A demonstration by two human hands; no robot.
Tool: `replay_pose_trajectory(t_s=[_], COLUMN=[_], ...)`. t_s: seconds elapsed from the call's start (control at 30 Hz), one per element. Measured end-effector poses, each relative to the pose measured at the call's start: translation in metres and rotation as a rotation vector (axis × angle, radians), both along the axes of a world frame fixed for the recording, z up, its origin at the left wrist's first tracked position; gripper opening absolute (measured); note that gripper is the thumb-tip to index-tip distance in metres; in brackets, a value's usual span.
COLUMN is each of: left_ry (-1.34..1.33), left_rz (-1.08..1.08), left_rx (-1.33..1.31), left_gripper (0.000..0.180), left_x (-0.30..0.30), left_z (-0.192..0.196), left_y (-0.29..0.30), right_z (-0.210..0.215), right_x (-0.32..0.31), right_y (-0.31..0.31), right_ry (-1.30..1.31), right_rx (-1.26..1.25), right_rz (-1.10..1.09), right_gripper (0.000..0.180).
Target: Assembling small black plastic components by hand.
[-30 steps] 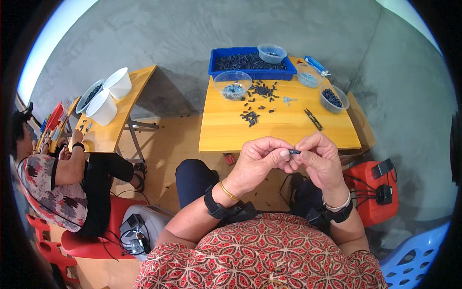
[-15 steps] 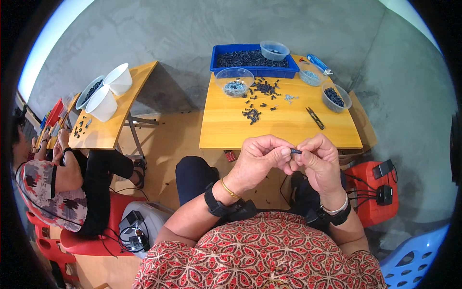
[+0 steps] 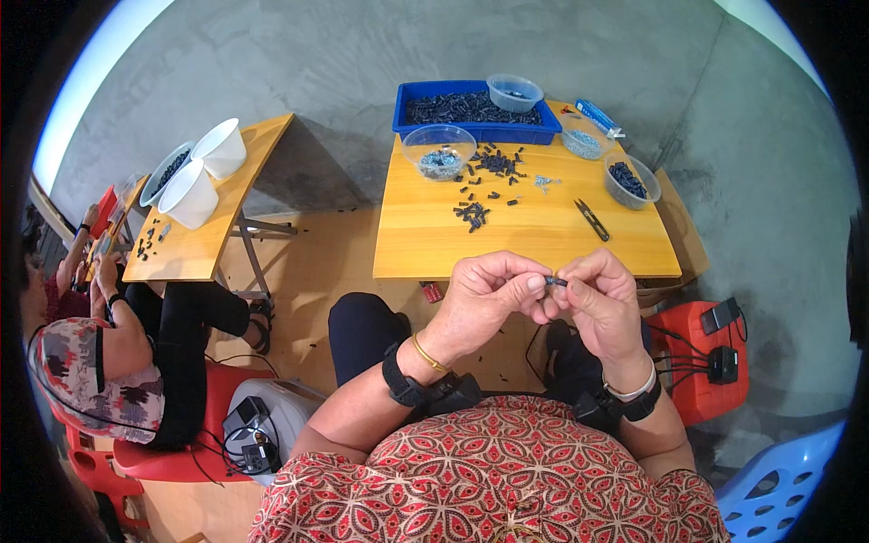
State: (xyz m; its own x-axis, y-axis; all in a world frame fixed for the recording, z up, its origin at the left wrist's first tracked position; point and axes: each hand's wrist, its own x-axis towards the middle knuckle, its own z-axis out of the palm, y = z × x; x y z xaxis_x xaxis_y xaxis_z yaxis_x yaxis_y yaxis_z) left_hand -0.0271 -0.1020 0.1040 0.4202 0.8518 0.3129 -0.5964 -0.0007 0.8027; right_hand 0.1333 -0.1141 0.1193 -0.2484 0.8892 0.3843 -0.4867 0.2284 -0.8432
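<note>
Just past the near edge of the yellow table, my left hand (image 3: 493, 291) and my right hand (image 3: 601, 303) meet fingertip to fingertip. Between them they pinch a small black cylindrical part (image 3: 555, 281), each hand at one end, with its ends hidden by the fingers. Loose black parts (image 3: 472, 215) of similar size lie on the table beyond my hands, beside a little heap of tiny silvery pieces (image 3: 543, 182). Dark thread snips (image 3: 592, 220) rest to the right of these, touched by neither hand.
A blue tray (image 3: 398, 122) of black parts stands at the back of the table (image 3: 534, 252), a clear bowl (image 3: 516, 106) on it. Other clear bowls flank the loose parts. At left, a co-worker (image 3: 127, 348) sits by another table (image 3: 233, 181) with white tubs (image 3: 188, 201).
My hands keep nearly the same place and pinch, with the black part turned slightly between the fingertips. On the left, the co-worker has shifted, and another person's arm there is raised.
</note>
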Motion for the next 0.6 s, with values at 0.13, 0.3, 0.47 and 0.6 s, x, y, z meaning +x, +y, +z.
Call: replay_pose_trajectory(t_s=[0.13, 0.3, 0.47, 0.6], left_ry=[0.029, 0.096, 0.128, 0.14], left_rz=[0.011, 0.005, 0.001, -0.014], left_rx=[0.02, 0.073, 0.03, 0.077], left_gripper=[0.014, 0.013, 0.011, 0.009], left_x=[-0.002, -0.0076, -0.0067, -0.0087], left_z=[0.0013, 0.0024, 0.0039, 0.0043], left_y=[0.0006, 0.0024, 0.0031, 0.0056], right_z=[-0.0003, 0.0017, 0.0046, 0.0078], right_x=[-0.0002, 0.0029, 0.0022, 0.0048], right_y=[0.0008, 0.0007, -0.0007, 0.0001], right_ry=[-0.014, -0.147, -0.219, -0.308], right_rx=[0.004, 0.047, 0.096, 0.107], right_rz=[0.003, -0.018, -0.045, -0.028], right_gripper=[0.006, 0.006, 0.006, 0.006])
